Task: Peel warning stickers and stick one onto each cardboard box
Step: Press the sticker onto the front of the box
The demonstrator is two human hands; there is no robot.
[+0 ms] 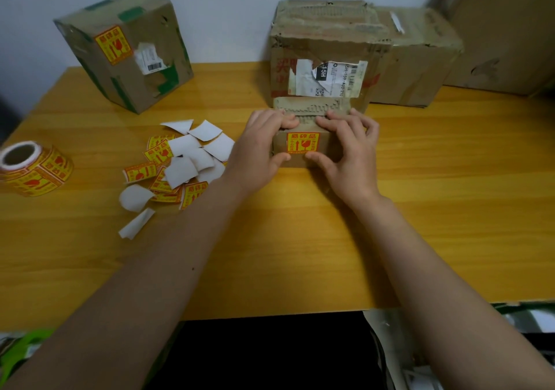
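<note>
between both hands [264, 146] [348, 149], stickered small box [327, 152]

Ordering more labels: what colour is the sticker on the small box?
Yellow with red print, seen in the head view on the small box.

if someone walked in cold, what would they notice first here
Probably both hands, left hand and right hand, clasping a small cardboard box at the table's middle, with a yellow-and-red warning sticker on its front. Next, left of them, the messy heap of cut stickers and white backing papers, with the sticker roll at the far left edge.
</note>
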